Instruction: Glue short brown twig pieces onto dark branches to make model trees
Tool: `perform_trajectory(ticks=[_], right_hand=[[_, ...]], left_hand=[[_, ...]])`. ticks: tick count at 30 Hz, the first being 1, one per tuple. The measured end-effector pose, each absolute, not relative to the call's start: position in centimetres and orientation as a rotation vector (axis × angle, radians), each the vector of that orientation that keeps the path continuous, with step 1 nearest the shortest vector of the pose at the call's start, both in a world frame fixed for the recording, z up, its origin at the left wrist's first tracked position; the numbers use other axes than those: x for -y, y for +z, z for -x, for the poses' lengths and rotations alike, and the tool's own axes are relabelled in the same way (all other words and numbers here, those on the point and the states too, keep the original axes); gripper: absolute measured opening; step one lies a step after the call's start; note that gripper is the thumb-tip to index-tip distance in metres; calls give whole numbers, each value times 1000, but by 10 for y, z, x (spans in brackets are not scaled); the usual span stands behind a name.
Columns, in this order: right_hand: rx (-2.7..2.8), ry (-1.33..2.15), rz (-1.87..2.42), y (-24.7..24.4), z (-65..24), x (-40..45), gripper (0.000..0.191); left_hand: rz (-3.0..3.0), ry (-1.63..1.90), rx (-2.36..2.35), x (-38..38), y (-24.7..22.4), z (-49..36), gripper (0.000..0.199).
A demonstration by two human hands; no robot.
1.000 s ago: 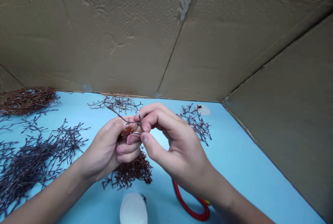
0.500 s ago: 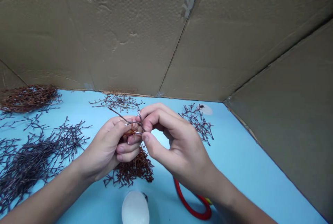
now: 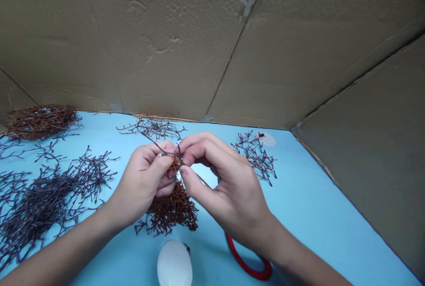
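One forked dark twig (image 3: 153, 142), thin, held up between two hands above the blue surface (image 3: 305, 188). Left hand (image 3: 139, 184): thumb and fingers pinched on the twig, a rust-brown sprig (image 3: 175, 162) beside its fingertips. Right hand (image 3: 229, 184): thumb and forefinger closed narrowly at the fork.

Handling, as judged: very light, springy rather than soft, probably bendable; the slender tips likely snag or deform first. Best hold: fingertip pinch on the stem beside the fork.

Edges: cardboard back wall (image 3: 133, 47) beyond the hands; side wall (image 3: 375, 122) slanting along the right. Near items: rust-brown pile (image 3: 174, 215) just below the hands, white rounded object (image 3: 175, 264) nearer the wearer, red loop (image 3: 255, 273) under the right forearm, dark twig heap (image 3: 40, 202) to the left. Widest room for moving: rightward, between right forearm and side wall.
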State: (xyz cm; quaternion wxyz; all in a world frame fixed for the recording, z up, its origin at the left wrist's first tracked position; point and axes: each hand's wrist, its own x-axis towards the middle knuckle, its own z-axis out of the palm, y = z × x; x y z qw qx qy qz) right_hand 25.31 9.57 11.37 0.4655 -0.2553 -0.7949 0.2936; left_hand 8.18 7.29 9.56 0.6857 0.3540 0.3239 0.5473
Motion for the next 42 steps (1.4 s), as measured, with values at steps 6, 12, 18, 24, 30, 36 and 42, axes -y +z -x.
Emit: perform_trajectory(ticks=[6, 12, 18, 24, 30, 36, 42], right_hand=[[1868, 874, 675, 111, -252, -98, 13], [1835, 751, 744, 112, -252, -100, 15], [1823, 744, 765, 111, -254, -103, 15], [1827, 815, 781, 107, -251, -108, 13], [1812, 849, 777, 110, -253, -107, 12], [1866, 812, 790, 118, -264, -109, 12], [1967, 322, 809, 120, -268, -109, 15]], left_hand=[[-907, 1233, -806, -76, 92, -81, 32], [-859, 1292, -854, -83, 89, -78, 28], [-725, 1295, -789, -85, 90, -80, 27], [-536, 1275, -758, -86, 86, -84, 25], [-468, 1233, -716, -87, 86, -83, 26], [-675, 1319, -786, -86, 104, -71, 31], [-837, 1348, -814, -84, 114, -64, 30]])
